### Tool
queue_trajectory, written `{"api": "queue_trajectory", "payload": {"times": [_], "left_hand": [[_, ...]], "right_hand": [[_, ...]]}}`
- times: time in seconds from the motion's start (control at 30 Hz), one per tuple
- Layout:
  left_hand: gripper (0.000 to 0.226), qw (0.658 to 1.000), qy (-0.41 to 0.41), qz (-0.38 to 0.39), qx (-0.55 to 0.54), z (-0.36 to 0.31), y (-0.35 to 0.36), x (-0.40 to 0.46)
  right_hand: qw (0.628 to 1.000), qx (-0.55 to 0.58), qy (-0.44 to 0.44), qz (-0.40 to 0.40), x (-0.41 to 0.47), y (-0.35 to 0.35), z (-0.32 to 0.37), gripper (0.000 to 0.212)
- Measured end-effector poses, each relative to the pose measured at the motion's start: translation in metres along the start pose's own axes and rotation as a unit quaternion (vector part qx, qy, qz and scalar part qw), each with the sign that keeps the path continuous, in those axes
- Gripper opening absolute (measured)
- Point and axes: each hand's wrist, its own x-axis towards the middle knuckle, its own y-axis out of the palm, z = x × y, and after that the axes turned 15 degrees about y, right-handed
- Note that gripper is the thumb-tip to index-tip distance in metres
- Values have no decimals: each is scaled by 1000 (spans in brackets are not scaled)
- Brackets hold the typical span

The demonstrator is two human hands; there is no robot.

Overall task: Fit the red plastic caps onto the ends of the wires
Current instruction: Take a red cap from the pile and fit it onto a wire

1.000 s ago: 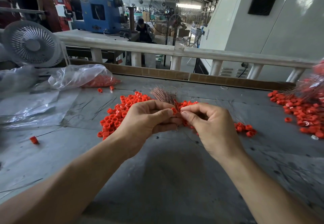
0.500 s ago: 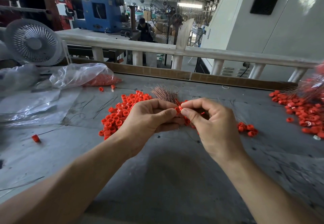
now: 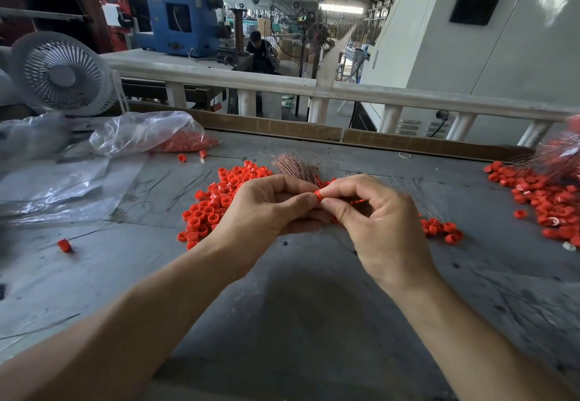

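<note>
1. Where the two hands meet above the middle of the tabletop (image 3: 298, 306), a single red cap (image 3: 318, 195) sits pinched between the thumb and forefinger of the right hand (image 3: 379, 228), its open rim turned toward the left hand (image 3: 266, 212).
2. The left hand is curled tight around a bundle of thin wires (image 3: 295, 165), whose coppery ends fan out beyond its knuckles; the part inside the fist is hidden, and whether a wire tip already sits in the cap cannot be made out.
3. A loose heap of red caps (image 3: 216, 203) lies just behind and left of the left hand, partly covered by it; a small cluster (image 3: 441, 229) shows beside the right hand.
4. A second spread of caps (image 3: 539, 200) lies well apart at the right edge, with more wires above it blurred and cut off by the frame.
5. Toward the viewer the grey tabletop is bare under both forearms, which leaves room on the near side.
6. At the far left a clear plastic bag (image 3: 141, 132) holds more caps, with flat plastic sheeting (image 3: 53, 187) in front of it and one stray cap (image 3: 65, 245) near the left edge.
7. A cardboard strip (image 3: 282, 129) lines the far edge of the tabletop, a white railing (image 3: 345, 93) runs behind it, and a white fan (image 3: 62, 72) stands at the far left.
</note>
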Motion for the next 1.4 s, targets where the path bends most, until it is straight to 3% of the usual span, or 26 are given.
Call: {"api": "queue_trajectory", "payload": {"times": [0.27,0.43,0.97,1.4], "left_hand": [[23,999,-22,-13,-19,3,-3,2],[20,998,-57,-14,-29,4,-4,2],[16,996,-83,-6,-44,0,-2,0],[39,997,-72,11,-19,0,-7,1]], "right_hand": [[989,-122,-82,-32,-2,3,2,17],[965,-219,-106,-99,-7,15,6,17],[948,-260,-135,-120,-6,14,4,14],[936,-297,-163,-96,-1,9,5,6]]}}
